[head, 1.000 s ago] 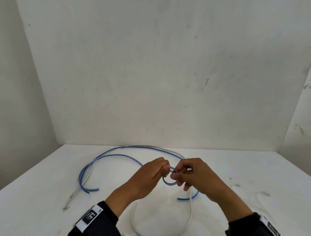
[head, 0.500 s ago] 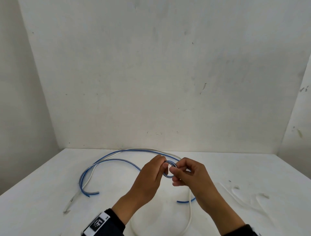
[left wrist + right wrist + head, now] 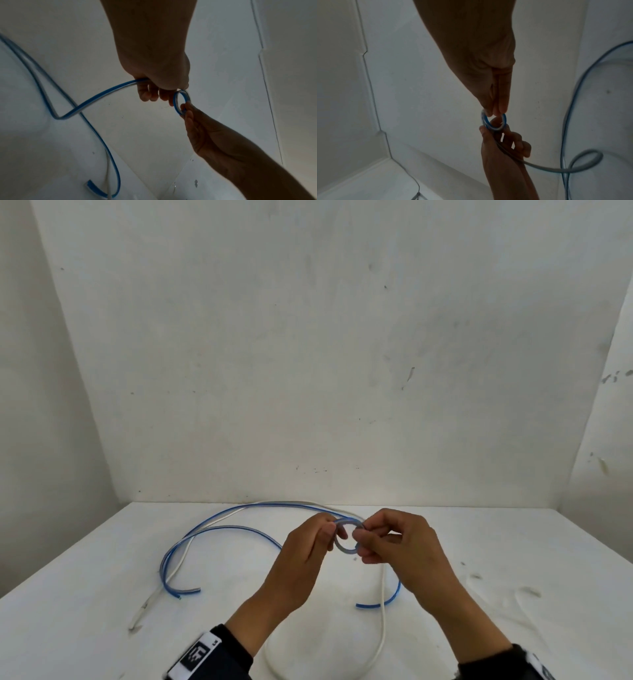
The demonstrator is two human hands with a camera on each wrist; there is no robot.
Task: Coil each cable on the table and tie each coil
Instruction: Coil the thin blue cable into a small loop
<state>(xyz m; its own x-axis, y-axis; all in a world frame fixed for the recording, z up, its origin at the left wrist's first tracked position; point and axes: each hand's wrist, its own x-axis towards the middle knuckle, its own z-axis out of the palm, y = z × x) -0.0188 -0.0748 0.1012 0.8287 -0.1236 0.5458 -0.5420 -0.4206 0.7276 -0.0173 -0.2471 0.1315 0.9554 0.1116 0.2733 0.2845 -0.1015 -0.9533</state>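
Observation:
A flat blue-and-grey cable (image 3: 219, 529) lies on the white table (image 3: 102, 594), and part of it is wound into a small ring-shaped coil (image 3: 345, 548) held up between both hands. My left hand (image 3: 325, 534) grips the coil's left side, with the cable (image 3: 106, 93) running out under its curled fingers. My right hand (image 3: 364, 537) pinches the coil's right side with thumb and fingertips (image 3: 502, 106). The coil (image 3: 176, 104) (image 3: 485, 121) hangs above the table. A white cable (image 3: 382, 631) lies under the hands.
Blue strands curve out to the left and end near the table's left front (image 3: 190, 591). Another blue end (image 3: 368, 605) lies below my right hand. The white cable's plug end (image 3: 137, 619) is at the left front. White walls (image 3: 308, 371) close the back and sides.
Both hands have kept their hold on the small coil and moved a little up and away from me. The loose cable on the table has barely shifted.

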